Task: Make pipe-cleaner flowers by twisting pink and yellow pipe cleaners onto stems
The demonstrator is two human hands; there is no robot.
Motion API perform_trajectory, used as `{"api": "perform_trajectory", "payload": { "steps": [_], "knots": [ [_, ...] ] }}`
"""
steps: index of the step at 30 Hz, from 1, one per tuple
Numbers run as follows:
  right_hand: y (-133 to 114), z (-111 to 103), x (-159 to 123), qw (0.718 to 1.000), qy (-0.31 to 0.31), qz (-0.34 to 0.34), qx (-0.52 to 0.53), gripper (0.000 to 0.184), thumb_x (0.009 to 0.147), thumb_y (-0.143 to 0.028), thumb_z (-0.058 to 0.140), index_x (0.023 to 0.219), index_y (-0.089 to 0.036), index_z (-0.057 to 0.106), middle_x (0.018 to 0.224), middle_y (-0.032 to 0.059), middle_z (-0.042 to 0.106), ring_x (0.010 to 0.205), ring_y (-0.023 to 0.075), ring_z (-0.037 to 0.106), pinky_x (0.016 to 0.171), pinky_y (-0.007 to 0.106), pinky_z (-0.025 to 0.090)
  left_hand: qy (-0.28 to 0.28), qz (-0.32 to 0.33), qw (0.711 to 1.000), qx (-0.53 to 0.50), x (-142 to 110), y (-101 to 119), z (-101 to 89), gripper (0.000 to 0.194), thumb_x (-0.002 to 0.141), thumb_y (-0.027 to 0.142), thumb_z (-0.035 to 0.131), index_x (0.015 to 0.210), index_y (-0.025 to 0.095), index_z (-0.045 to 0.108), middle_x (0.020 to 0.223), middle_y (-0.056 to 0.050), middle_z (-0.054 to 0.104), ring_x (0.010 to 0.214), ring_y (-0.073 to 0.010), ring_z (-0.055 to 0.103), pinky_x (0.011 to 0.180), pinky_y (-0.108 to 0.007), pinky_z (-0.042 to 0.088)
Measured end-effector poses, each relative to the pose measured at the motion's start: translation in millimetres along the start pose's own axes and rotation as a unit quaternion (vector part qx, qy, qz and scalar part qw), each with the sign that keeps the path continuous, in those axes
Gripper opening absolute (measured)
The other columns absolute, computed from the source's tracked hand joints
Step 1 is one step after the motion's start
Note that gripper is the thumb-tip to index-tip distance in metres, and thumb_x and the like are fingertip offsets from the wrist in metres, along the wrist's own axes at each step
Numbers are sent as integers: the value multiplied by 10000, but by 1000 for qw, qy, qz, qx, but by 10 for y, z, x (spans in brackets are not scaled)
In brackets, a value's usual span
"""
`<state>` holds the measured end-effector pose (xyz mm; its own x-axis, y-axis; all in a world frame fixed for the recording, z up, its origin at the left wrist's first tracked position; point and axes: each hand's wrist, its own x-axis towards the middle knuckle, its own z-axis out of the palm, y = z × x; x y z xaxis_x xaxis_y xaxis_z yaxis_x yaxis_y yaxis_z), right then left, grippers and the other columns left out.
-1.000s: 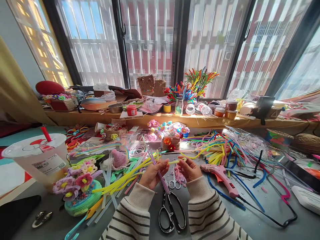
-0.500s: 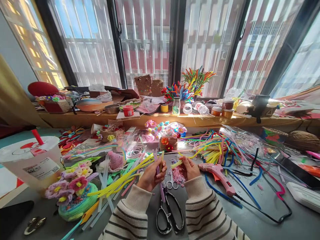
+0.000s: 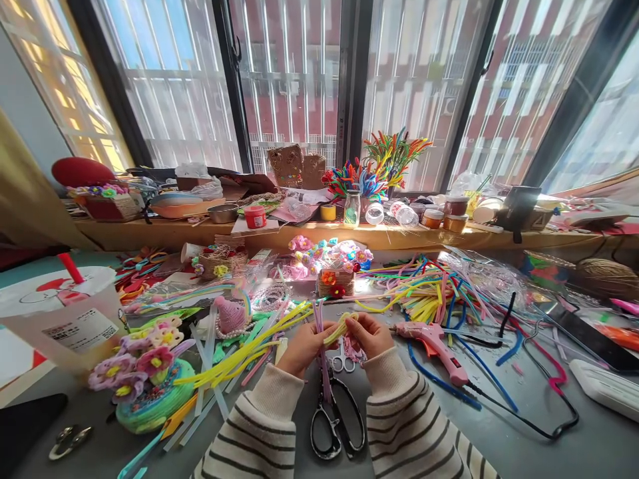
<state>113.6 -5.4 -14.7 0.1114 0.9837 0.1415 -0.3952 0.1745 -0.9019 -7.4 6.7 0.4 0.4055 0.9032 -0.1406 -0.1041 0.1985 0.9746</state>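
My left hand is closed on a few lilac pipe cleaners, whose ends stick out above and below the fingers. A pale yellow pipe cleaner bends in an arc between both hands. The fingers of my right hand pinch its right part. Below my hands, large black-handled scissors lie on the table, handles toward me. Small silver scissors rest just behind, beside pink scraps. To the right lies a pink glue gun with its black cord.
At left stand a drink cup with a red straw and a green pot of crocheted flowers. Loose yellow pipe cleaners lie left, a colourful heap behind right. A phone lies far right.
My hands have come together. The yellow pipe cleaner, earlier with its ends apart between the hands, now curves across from one to the other. The lilac ones stay in my left hand.
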Motion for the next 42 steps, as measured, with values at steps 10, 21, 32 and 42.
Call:
{"api": "perform_trajectory", "payload": {
  "steps": [10,21,32,42],
  "knots": [
    [123,-51,23,980,14,-110,-163,297,700,-432,464,708,-145,544,451,-29,505,328,66,421,322,174,338,46,60,993,86,-18,53,13,327,584,404,595,742,128,668,533,-10,557,496,-107,461,488,-221,339],
    [87,-45,15,983,36,-108,-147,266,669,-376,509,754,-135,582,531,0,550,409,94,502,387,199,416,55,67,996,29,41,-19,-21,267,585,345,607,730,120,606,612,-23,588,570,-123,506,557,-236,376],
    [126,-55,16,978,71,-100,-172,260,631,-387,539,699,-153,630,533,20,573,408,99,476,385,211,389,28,19,999,-31,39,-70,5,355,553,463,590,666,161,441,440,91,362,354,-25,228,369,-183,143],
    [101,-58,12,975,96,-113,-165,243,629,-368,539,696,-147,615,504,-1,546,404,97,461,392,207,376,-37,-18,997,70,10,-28,9,376,519,465,617,634,116,536,430,90,299,336,-10,173,375,-222,73]
  ]
}}
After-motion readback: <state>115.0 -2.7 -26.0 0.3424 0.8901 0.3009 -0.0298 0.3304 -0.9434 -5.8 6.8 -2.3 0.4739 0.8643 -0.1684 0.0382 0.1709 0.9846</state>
